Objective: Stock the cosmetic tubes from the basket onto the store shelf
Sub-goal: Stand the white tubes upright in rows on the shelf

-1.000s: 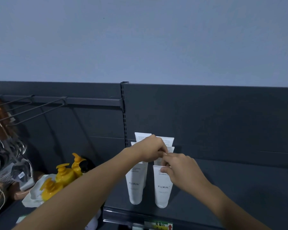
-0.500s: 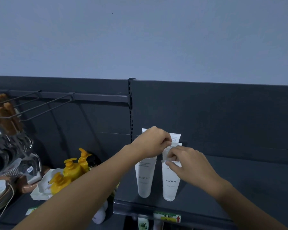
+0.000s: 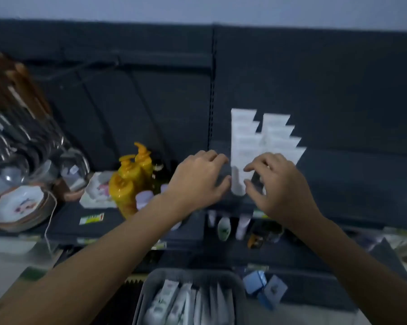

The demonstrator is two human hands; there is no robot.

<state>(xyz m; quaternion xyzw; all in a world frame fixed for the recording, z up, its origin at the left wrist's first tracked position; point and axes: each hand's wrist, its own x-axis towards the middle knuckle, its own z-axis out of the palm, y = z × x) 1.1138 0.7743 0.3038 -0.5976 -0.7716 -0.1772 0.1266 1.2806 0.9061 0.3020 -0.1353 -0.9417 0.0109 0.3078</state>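
Two rows of white cosmetic tubes [image 3: 263, 139] stand upright on the dark store shelf [image 3: 352, 184], against its back panel. My left hand [image 3: 197, 179] hovers just left of the front tube, fingers spread and holding nothing. My right hand [image 3: 277, 181] hovers in front of the right row, fingers apart and empty too. At the bottom of the view a grey basket [image 3: 150, 287] holds several more white tubes [image 3: 186, 306] lying flat. The frame is motion-blurred.
Yellow pump bottles [image 3: 129, 181] stand left of the tubes. Hanging ladles [image 3: 17, 141] and stacked plates [image 3: 19, 207] fill the far left. Small bottles [image 3: 226, 228] sit on the lower shelf, and blue boxes [image 3: 258, 282] lie right of the basket.
Both hands let go of the tube tops and drew back from the rows. The view tilted down, bringing the basket and lower shelves into sight.
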